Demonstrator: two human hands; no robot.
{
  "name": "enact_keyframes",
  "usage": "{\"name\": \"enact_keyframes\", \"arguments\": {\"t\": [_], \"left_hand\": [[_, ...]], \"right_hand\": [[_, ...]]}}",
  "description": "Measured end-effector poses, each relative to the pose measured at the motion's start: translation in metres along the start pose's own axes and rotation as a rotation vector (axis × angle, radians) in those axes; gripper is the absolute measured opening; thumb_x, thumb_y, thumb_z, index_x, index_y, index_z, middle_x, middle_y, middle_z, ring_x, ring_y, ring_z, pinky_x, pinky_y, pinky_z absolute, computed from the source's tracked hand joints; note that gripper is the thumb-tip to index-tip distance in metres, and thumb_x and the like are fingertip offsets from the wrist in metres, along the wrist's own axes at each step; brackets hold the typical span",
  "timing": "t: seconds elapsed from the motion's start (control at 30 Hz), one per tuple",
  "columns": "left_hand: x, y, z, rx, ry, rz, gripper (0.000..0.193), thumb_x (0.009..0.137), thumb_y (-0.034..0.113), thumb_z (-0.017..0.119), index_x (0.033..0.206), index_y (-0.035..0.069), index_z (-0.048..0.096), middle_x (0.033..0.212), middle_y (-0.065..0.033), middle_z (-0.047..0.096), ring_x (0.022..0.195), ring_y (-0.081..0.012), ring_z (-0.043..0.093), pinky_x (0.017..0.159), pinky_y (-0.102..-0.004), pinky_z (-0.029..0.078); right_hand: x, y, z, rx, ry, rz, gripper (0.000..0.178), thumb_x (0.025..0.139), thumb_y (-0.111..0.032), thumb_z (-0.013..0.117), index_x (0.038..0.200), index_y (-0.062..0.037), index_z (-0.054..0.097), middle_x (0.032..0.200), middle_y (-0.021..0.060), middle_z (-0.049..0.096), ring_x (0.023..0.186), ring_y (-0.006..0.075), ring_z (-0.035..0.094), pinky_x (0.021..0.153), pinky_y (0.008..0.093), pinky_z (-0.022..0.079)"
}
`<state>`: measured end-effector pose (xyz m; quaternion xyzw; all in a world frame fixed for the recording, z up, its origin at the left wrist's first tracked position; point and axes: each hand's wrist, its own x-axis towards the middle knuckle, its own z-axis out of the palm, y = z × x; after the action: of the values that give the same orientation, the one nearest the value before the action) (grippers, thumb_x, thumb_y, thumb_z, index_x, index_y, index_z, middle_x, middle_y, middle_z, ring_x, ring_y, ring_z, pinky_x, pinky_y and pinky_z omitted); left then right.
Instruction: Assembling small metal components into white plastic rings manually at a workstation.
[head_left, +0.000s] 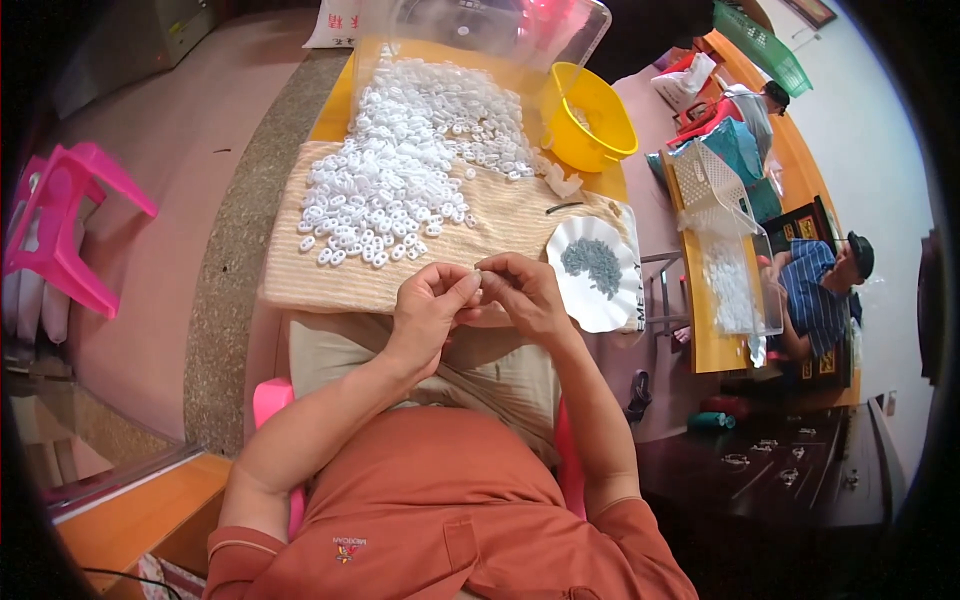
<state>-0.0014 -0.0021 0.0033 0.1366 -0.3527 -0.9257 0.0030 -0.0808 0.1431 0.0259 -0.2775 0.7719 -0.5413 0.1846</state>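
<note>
Wearing a rust-orange shirt (430, 465) w/ short sleeves (240, 565), thin pale trim (245, 542) edging them. A sm. multicol. logo (349, 549) is sitting on L chest, nr. the front placket (461, 550); beige trousers (335, 352) are showing below.

Yellow table (333, 120), striped cloth (500, 225), white pieces (385, 180), dish (608, 314)

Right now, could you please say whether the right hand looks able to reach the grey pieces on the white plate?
Probably yes: the right hand is beside the white plate, and nothing visible blocks the grey pieces, though its fingers seem busy beside the left hand.
</note>
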Motion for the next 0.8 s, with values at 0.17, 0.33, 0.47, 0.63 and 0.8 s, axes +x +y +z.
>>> {"name": "enact_keyframes", "arguments": {"t": [0.17, 0.33, 0.47, 0.63, 0.8], "left_hand": [[-0.002, -0.004, 0.000, 0.006, -0.053, -0.005, 0.009, 0.091, 0.010, 0.063, 0.096, 0.004, 0.059, 0.085, -0.0048, 0.065, 0.072, -0.0102, 0.063, 0.065, -0.0213, 0.054], [-0.002, -0.007, -0.002, 0.012, -0.058, 0.009, 0.008, 0.091, 0.008, 0.062, 0.097, 0.004, 0.058, 0.085, -0.0046, 0.065, 0.072, -0.0100, 0.063, 0.066, -0.0218, 0.054], [-0.006, -0.005, 0.002, -0.017, -0.051, -0.045, 0.009, 0.091, 0.008, 0.061, 0.098, 0.004, 0.058, 0.085, -0.0047, 0.065, 0.073, -0.0098, 0.062, 0.068, -0.0224, 0.054], [-0.005, -0.004, 0.000, -0.049, -0.054, -0.100, 0.010, 0.092, 0.008, 0.060, 0.100, 0.004, 0.059, 0.086, -0.0047, 0.065, 0.072, -0.0100, 0.063, 0.067, -0.0225, 0.054], [-0.004, -0.001, 0.001, -0.041, -0.058, -0.129, 0.010, 0.092, 0.008, 0.059, 0.102, 0.004, 0.059, 0.086, -0.0049, 0.065, 0.070, -0.0106, 0.063, 0.066, -0.0228, 0.055]], "right_hand": [[-0.012, 0.005, 0.000, 0.184, -0.014, 0.004, 0.017, 0.094, -0.006, 0.058, 0.107, 0.0042, 0.061, 0.090, 0.0045, 0.065, 0.079, 0.0094, 0.061, 0.070, 0.0225, 0.054], [-0.020, -0.004, 0.005, 0.332, 0.004, 0.104, 0.019, 0.092, -0.004, 0.061, 0.108, 0.0046, 0.063, 0.093, 0.0054, 0.066, 0.085, 0.0102, 0.063, 0.076, 0.0229, 0.053], [-0.025, 0.005, 0.007, 0.288, 0.052, 0.036, 0.018, 0.090, -0.003, 0.063, 0.106, 0.0040, 0.063, 0.092, 0.0048, 0.066, 0.085, 0.0089, 0.062, 0.075, 0.0218, 0.052], [-0.028, 0.006, 0.012, 0.189, 0.121, -0.035, 0.015, 0.090, -0.002, 0.063, 0.104, 0.0037, 0.064, 0.090, 0.0044, 0.065, 0.082, 0.0084, 0.061, 0.072, 0.0216, 0.051], [-0.029, 0.006, 0.012, 0.073, 0.178, -0.110, 0.012, 0.088, -0.002, 0.064, 0.098, 0.0032, 0.064, 0.087, 0.0067, 0.065, 0.077, 0.0107, 0.063, 0.068, 0.0230, 0.051]]}}
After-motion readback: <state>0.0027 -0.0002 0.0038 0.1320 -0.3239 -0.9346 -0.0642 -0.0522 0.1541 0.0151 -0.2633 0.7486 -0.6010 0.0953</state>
